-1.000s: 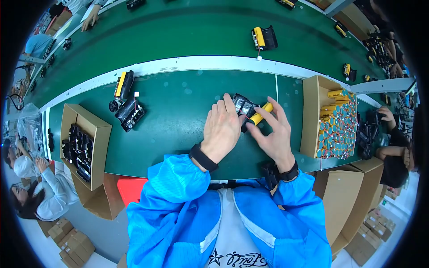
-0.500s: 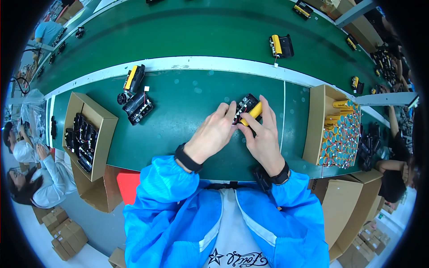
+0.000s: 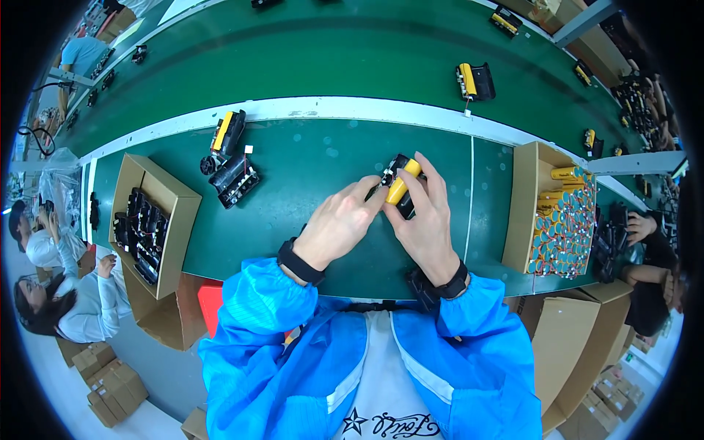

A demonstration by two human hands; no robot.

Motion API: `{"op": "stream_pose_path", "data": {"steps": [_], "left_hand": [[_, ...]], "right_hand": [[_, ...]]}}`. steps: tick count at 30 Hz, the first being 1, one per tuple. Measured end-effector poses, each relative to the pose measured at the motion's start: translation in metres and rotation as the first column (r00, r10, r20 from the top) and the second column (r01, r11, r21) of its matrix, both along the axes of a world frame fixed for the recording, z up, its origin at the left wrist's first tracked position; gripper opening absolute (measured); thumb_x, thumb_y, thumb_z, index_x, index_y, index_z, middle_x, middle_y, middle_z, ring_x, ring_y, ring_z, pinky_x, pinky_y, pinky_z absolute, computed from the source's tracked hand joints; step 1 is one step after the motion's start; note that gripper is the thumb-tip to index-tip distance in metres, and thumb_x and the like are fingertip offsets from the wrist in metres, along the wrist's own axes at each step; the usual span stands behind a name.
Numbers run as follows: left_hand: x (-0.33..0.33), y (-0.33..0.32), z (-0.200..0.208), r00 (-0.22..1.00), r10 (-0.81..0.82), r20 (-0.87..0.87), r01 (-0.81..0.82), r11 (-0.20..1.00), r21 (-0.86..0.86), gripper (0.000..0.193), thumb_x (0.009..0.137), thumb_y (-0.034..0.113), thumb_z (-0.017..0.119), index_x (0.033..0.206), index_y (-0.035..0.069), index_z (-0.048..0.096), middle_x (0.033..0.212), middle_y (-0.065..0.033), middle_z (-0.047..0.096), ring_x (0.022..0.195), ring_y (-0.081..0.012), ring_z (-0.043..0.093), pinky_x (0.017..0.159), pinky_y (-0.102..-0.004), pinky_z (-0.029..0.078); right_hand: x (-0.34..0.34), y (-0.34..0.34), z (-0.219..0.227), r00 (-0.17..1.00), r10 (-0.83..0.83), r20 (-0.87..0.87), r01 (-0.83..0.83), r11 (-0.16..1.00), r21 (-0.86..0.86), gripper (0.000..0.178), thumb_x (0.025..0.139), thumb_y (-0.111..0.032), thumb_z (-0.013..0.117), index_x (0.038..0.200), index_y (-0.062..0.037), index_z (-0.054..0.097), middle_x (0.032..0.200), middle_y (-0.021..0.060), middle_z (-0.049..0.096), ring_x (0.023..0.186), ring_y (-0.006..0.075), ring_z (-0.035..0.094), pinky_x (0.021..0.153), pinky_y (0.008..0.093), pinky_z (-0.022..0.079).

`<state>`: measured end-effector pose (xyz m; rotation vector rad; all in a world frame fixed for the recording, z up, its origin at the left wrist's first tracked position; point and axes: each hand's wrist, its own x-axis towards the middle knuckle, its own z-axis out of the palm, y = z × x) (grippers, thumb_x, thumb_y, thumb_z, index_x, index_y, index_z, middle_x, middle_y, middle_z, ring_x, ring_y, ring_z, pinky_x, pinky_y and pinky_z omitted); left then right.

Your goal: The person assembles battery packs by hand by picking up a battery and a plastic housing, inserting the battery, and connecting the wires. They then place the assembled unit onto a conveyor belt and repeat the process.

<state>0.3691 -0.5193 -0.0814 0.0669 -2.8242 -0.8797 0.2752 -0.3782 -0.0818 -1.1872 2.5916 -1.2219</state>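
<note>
Over the green table, my right hand [image 3: 423,231] grips a yellow cylindrical battery [image 3: 401,186] between thumb and fingers. The battery lies slanted across an open black plastic housing [image 3: 394,166], partly covering it. My left hand [image 3: 339,224] is closed at the housing's left side, its fingertips pinched where housing and battery meet; what exactly they grip is hidden. Further left on the table lie another open black housing [image 3: 235,181] with a white connector and, touching it, a black housing holding a yellow battery [image 3: 222,132].
A cardboard box of black housings [image 3: 187,220] stands at left, and one packed with yellow batteries [image 3: 519,209] at right. Beyond the white rail [image 3: 330,108], housings with batteries [image 3: 477,81] lie on a green surface. Co-workers sit at left; another person's hand [image 3: 642,227] is at far right.
The battery has shifted left across the housing and now covers more of it. My left fingers have curled in closer to it. At far right, another person's hand has come over the black parts.
</note>
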Motion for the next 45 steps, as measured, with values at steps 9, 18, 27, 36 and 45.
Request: {"op": "stream_pose_path", "data": {"steps": [9, 18, 27, 36, 45], "left_hand": [[-0.006, -0.012, 0.012, 1.0, 0.002, -0.005, -0.001, 0.98, 0.201, 0.035, 0.086, 0.012, 0.066, 0.115, -0.003, 0.058, 0.101, -0.0209, 0.064, 0.086, -0.0352, 0.066, 0.073, -0.0393, 0.056], [-0.051, -0.028, -0.009, 0.943, -0.06, 0.326, -0.083, 0.91, 0.406, 0.04, 0.08, 0.02, 0.074, 0.11, -0.003, 0.06, 0.09, -0.0169, 0.065, 0.072, -0.0258, 0.064, 0.062, -0.0349, 0.049], [-0.065, -0.005, -0.005, 0.933, 0.109, 0.342, -0.224, 0.921, 0.318, 0.029, 0.08, 0.021, 0.073, 0.091, -0.001, 0.059, 0.076, -0.0168, 0.063, 0.068, -0.0315, 0.063, 0.061, -0.04, 0.048], [-0.095, -0.013, 0.02, 0.912, -0.006, 0.41, -0.023, 0.998, 0.065, 0.034, 0.076, 0.027, 0.074, 0.091, -0.003, 0.067, 0.073, -0.0146, 0.067, 0.071, -0.0242, 0.069, 0.064, -0.0352, 0.054], [-0.239, -0.11, -0.008, 0.869, 0.171, 0.464, -0.296, 0.932, 0.211, 0.042, 0.074, 0.033, 0.071, 0.091, -0.006, 0.069, 0.076, -0.0177, 0.07, 0.062, -0.0254, 0.07, 0.063, -0.0367, 0.058]], "right_hand": [[0.0, -0.004, 0.005, 0.997, 0.05, -0.054, -0.045, 0.995, 0.094, 0.054, 0.071, -0.005, 0.078, 0.121, -0.0014, 0.059, 0.134, 0.0209, 0.046, 0.117, 0.0407, 0.047, 0.093, 0.045, 0.047], [0.0, -0.008, 0.003, 0.995, -0.037, -0.094, 0.05, 0.988, 0.144, 0.073, 0.068, -0.006, 0.08, 0.131, 0.0052, 0.046, 0.131, 0.0224, 0.048, 0.113, 0.0414, 0.048, 0.095, 0.0454, 0.046], [-0.01, 0.025, 0.021, 0.997, 0.069, -0.03, -0.066, 0.992, 0.103, 0.066, 0.075, -0.011, 0.077, 0.13, 0.0087, 0.047, 0.132, 0.0269, 0.05, 0.116, 0.0427, 0.051, 0.096, 0.0446, 0.046], [-0.19, 0.193, 0.118, 0.849, -0.114, -0.516, 0.386, 0.802, 0.456, 0.021, 0.077, -0.01, 0.074, 0.097, -0.0024, 0.072, 0.086, 0.0193, 0.068, 0.079, 0.0343, 0.066, 0.074, 0.0403, 0.052], [-0.244, 0.218, 0.077, 0.958, -0.207, -0.196, 0.27, 0.879, 0.393, 0.011, 0.081, -0.009, 0.072, 0.08, 0.0009, 0.069, 0.092, 0.0137, 0.067, 0.08, 0.0257, 0.062, 0.071, 0.0343, 0.049]]}}
